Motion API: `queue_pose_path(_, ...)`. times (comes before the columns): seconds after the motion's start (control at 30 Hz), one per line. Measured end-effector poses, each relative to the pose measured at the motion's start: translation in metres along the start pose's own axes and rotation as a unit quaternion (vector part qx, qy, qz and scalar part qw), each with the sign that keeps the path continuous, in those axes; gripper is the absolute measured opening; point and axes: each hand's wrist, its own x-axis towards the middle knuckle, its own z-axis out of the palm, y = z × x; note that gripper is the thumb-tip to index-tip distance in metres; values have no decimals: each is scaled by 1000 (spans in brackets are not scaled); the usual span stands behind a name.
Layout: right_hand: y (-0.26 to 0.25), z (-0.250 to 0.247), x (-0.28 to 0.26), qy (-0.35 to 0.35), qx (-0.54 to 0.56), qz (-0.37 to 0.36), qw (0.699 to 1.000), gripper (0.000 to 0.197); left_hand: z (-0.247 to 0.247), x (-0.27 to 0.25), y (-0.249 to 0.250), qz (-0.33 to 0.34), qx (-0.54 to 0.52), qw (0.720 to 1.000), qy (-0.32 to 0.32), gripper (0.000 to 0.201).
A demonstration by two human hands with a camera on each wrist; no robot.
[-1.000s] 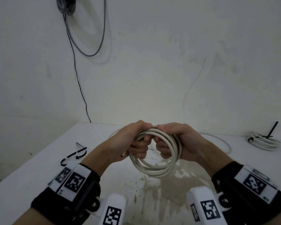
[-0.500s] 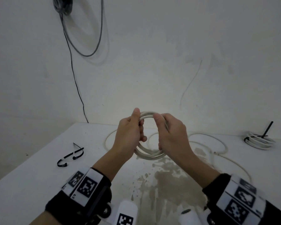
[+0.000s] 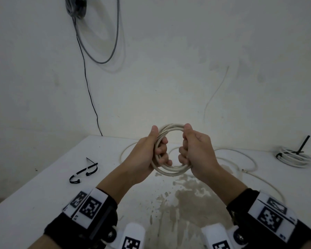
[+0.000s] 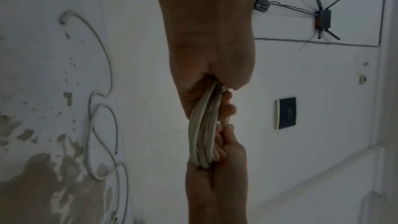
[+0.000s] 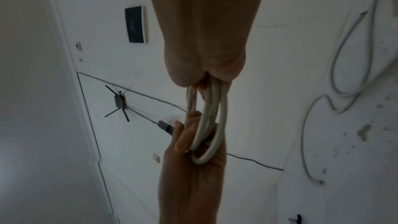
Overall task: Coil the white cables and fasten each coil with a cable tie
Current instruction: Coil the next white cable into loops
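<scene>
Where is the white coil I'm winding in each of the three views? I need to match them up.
Head: the white coil is at centre, held up between the left hand and the right hand.
Left wrist: the coil shows edge-on, lower centre, below the palm.
Right wrist: edge-on again, centre, below the palm.
Shared landmark: the loose white cable lying on the table appears in all three.

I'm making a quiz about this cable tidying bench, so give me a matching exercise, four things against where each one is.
Things:
1. coil being wound
2. finished coil
3. black cable ties
4. loose white cable

Places:
A. table's far right, already tied
B. on the table behind the hands
C. gripped by left hand and right hand
D. table's left side

Pairs: 1-C, 2-A, 3-D, 4-B
</scene>
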Motion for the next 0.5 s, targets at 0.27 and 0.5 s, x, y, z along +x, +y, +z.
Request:
queue_pose_path(0.27, 26, 12, -5, -132, -164, -27, 977, 35, -32, -8, -3, -44, -161, 982, 84, 40)
queue_pose_path(0.5, 47, 32, 2, -171, -414, -292, 845, 24, -67, -25, -5, -93, -194, 972, 94, 46)
